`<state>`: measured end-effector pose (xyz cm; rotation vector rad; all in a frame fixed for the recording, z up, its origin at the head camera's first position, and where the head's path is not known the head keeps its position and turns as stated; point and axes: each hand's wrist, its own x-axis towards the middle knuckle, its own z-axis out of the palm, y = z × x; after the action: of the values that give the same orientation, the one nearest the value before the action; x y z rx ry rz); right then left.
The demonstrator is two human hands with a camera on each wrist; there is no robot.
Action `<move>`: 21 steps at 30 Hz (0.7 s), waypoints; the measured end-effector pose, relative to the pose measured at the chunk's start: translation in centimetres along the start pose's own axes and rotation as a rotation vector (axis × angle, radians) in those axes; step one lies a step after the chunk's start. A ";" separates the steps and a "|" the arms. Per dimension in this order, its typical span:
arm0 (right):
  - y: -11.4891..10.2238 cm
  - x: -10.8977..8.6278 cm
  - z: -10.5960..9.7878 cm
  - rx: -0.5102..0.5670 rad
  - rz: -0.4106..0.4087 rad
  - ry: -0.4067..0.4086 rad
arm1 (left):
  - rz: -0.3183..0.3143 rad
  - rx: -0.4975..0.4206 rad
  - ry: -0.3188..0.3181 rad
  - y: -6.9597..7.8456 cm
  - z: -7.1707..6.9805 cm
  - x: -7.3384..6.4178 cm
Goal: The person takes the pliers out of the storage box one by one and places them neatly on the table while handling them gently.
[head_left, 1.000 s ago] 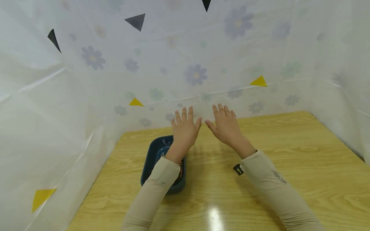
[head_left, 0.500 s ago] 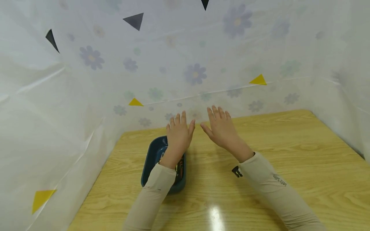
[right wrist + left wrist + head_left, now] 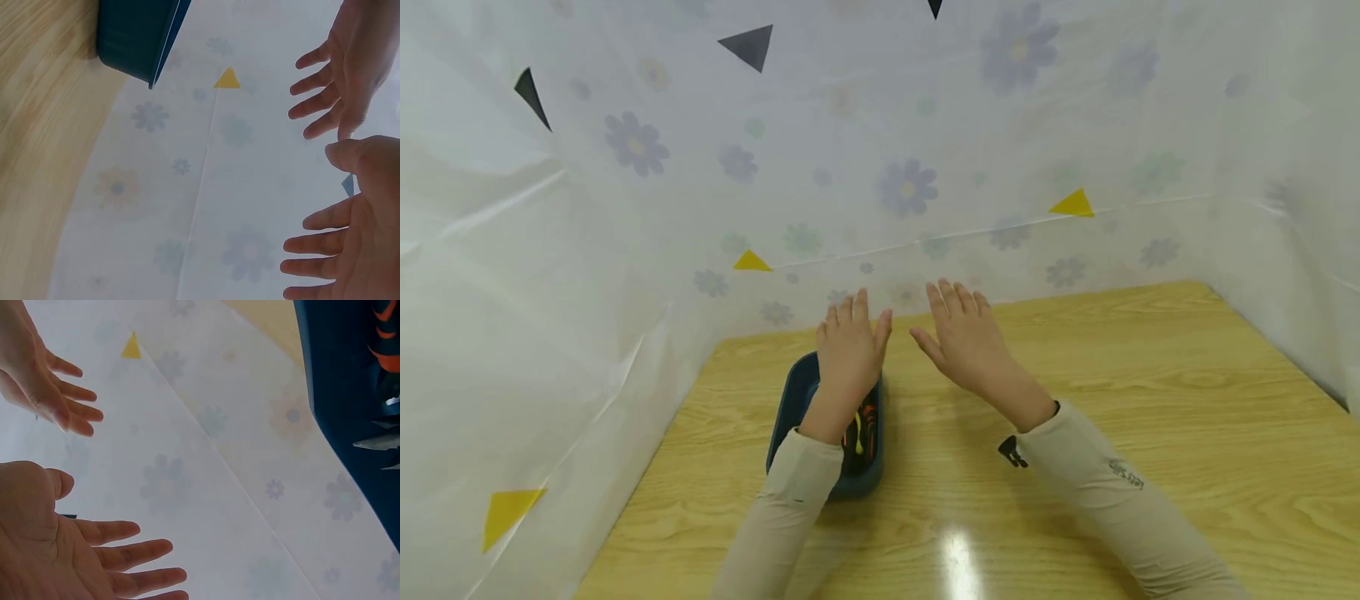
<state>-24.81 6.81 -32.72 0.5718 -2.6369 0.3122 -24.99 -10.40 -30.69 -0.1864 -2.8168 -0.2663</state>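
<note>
My left hand (image 3: 850, 354) hovers above a dark blue tray (image 3: 784, 417), fingers straight and holding nothing. To its right, my right hand (image 3: 970, 346) is held over the table, also with straight fingers and nothing in it. The two thumbs point toward each other with a gap between. Inside the tray lie tools with black, orange and yellow handles (image 3: 861, 429), partly covered by the left hand and wrist. Pointed metal jaws of a tool (image 3: 378, 442) and an orange-and-black handle (image 3: 386, 337) show in the left wrist view.
The wood-grain table (image 3: 1075, 500) stretches to the right of the tray. White flower-printed sheeting (image 3: 850, 167) rises behind the table and at both sides, with yellow and black triangles on it. A black buckle (image 3: 1012, 452) hangs by the right sleeve.
Both hands have drifted left and slightly down, still with straight fingers. More of the tool handles in the tray now shows beside the left wrist. The tray has stayed in place.
</note>
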 end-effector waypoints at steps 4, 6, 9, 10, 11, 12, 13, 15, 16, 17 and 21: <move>-0.4 -0.2 0.0 -0.001 -0.010 0.005 | -0.008 -0.007 0.003 -0.5 -0.1 0.0; -0.6 -0.3 0.0 0.000 -0.016 0.006 | -0.015 -0.011 0.001 -0.7 -0.2 -0.1; -0.9 -0.5 -0.1 -0.006 -0.026 0.008 | -0.025 -0.023 -0.001 -1.1 -0.3 -0.1; -1.0 -0.6 -0.1 -0.006 -0.027 0.008 | -0.029 -0.030 -0.001 -1.3 -0.3 -0.2; -1.1 -0.7 -0.1 -0.005 -0.029 0.009 | -0.030 -0.036 -0.002 -1.4 -0.3 -0.2; -1.2 -0.8 -0.1 -0.005 -0.031 0.012 | -0.031 -0.042 -0.002 -1.6 -0.4 -0.2; -1.3 -0.9 -0.1 -0.004 -0.034 0.016 | -0.033 -0.047 -0.004 -1.8 -0.4 -0.3; -1.6 -1.0 0.0 0.003 -0.042 0.026 | -0.040 -0.056 -0.008 -2.2 -0.5 -0.4; -1.8 -1.1 0.0 0.004 -0.047 0.032 | -0.044 -0.055 -0.014 -2.4 -0.6 -0.5; -1.9 -1.2 0.0 0.004 -0.052 0.038 | -0.047 -0.052 -0.018 -2.6 -0.7 -0.6; -2.4 -1.4 0.2 -0.002 -0.071 0.047 | -0.065 -0.035 -0.043 -3.6 -0.9 -0.8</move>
<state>-22.70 5.05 -33.21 0.6475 -2.5650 0.2980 -24.58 -14.21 -30.69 -0.1089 -2.8656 -0.3303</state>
